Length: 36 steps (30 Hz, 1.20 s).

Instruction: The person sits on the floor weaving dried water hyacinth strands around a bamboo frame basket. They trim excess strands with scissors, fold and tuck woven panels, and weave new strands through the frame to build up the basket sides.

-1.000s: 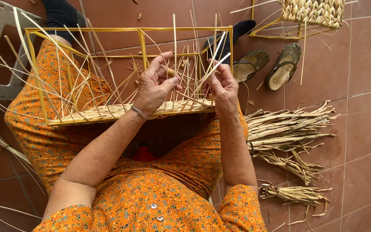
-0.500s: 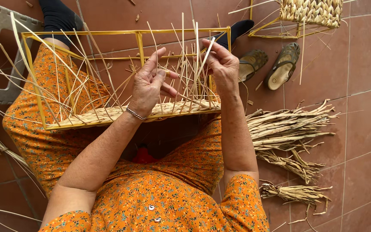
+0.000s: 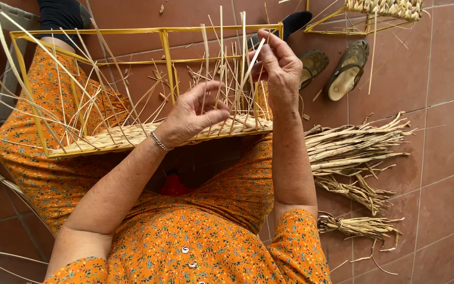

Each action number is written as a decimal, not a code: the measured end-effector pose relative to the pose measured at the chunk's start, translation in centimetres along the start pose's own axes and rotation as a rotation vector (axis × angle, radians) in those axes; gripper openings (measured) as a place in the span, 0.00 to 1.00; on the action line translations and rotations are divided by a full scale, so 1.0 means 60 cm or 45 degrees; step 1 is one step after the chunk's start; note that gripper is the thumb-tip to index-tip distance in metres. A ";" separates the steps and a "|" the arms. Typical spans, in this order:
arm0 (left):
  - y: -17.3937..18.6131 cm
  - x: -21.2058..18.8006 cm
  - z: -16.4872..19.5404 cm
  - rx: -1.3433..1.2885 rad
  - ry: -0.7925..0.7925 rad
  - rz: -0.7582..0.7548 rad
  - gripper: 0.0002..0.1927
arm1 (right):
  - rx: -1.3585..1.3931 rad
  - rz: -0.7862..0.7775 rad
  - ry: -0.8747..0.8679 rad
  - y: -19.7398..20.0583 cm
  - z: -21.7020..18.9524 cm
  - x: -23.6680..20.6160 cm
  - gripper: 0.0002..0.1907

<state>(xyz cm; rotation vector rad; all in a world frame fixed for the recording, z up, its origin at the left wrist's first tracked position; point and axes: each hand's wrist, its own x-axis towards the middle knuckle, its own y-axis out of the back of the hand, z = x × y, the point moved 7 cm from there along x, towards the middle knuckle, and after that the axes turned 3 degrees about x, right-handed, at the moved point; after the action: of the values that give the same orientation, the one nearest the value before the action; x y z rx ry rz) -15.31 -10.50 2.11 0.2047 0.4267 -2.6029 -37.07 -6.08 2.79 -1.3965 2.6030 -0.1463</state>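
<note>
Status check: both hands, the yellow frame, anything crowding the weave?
Left hand pinching upright straw stakes at woven edge. Right hand raised, grip on one strand. Yellow frame across lap. Loose stakes crowd both hands.

Tiled floor point(image 3: 437, 68): straw bundles point(image 3: 353, 150), sandals point(image 3: 348, 69) lie on it.

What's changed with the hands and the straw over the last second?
The right hand has risen from the woven edge, drawing a pale straw strand up with it. The left hand still presses the weave near the upright strands. The yellow frame on the lap and the straw bundles on the floor have stayed put.
</note>
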 end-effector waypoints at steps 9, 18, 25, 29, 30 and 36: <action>-0.004 -0.003 -0.021 0.184 0.025 0.185 0.16 | -0.081 0.090 0.089 -0.008 -0.036 -0.006 0.16; 0.019 0.006 -0.020 0.044 0.034 0.464 0.22 | -0.517 -0.036 0.424 -0.074 -0.087 -0.148 0.10; 0.012 0.002 -0.007 0.046 -0.110 0.430 0.20 | -1.088 -0.263 0.439 -0.159 -0.078 -0.190 0.14; -0.003 -0.064 0.033 0.540 -0.415 0.469 0.21 | -1.014 -0.260 0.263 -0.153 -0.043 -0.209 0.15; -0.010 -0.085 0.042 0.626 -0.492 0.457 0.22 | -0.955 -0.229 0.296 -0.149 -0.040 -0.217 0.12; -0.041 -0.148 0.051 1.001 -0.599 0.327 0.18 | -0.743 -0.125 0.105 -0.114 -0.001 -0.271 0.02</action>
<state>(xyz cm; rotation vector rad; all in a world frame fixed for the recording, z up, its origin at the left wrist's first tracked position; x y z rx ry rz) -8.99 -5.52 7.60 -0.0966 -0.7452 -2.3225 -22.73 3.68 5.86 -1.7153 2.7686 0.6024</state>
